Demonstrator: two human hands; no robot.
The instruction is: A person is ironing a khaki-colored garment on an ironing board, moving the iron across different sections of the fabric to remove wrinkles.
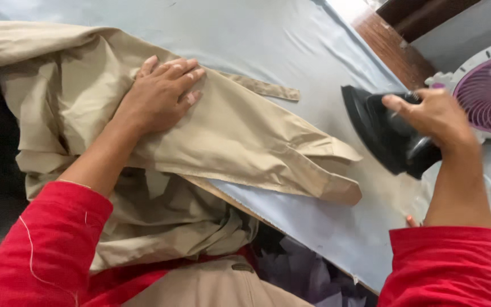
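A beige shirt (240, 136) lies across a pale blue ironing surface (291, 40), one sleeve stretched toward the right with its cuff near the table's front edge. My left hand (160, 94) rests flat on the sleeve's upper part, fingers together, pressing the cloth. My right hand (436, 116) grips the handle of a black iron (379, 133), which stands to the right of the cuff and apart from it, its pointed end toward the far side. Both arms wear red sleeves.
A white fan with a purple grille (487, 91) stands at the right edge, just behind the iron. Dark cloth (302, 273) hangs below the table's front edge. A brown wooden floor strip (393, 45) shows at the upper right.
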